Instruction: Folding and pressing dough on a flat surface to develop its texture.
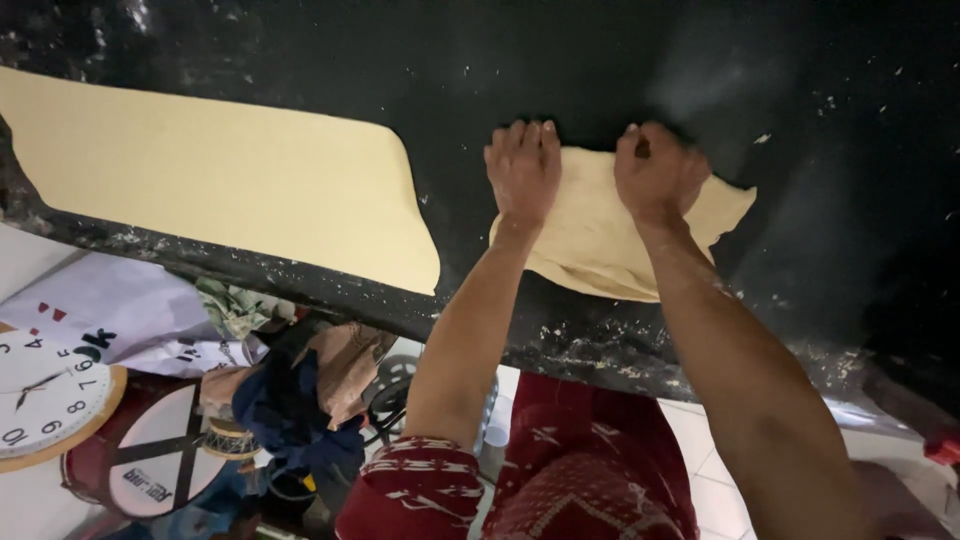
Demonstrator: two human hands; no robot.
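- Black counter (pixel 800 230), dusted w/ flour specks, worn front edge.
- Long flat dough sheet (pixel 220 180) on left part, rounded corner, near front edge.
- Smaller dough piece (pixel 590 240) on mid-right, rumpled, reaching the edge; well apart from sheet, bare black strip btwn.

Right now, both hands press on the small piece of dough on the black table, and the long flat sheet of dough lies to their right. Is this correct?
Not quite. In the head view, the long flat sheet of dough lies to the left of the hands, not the right. The rest holds: the left hand and right hand both press on the small piece of dough on the black table.
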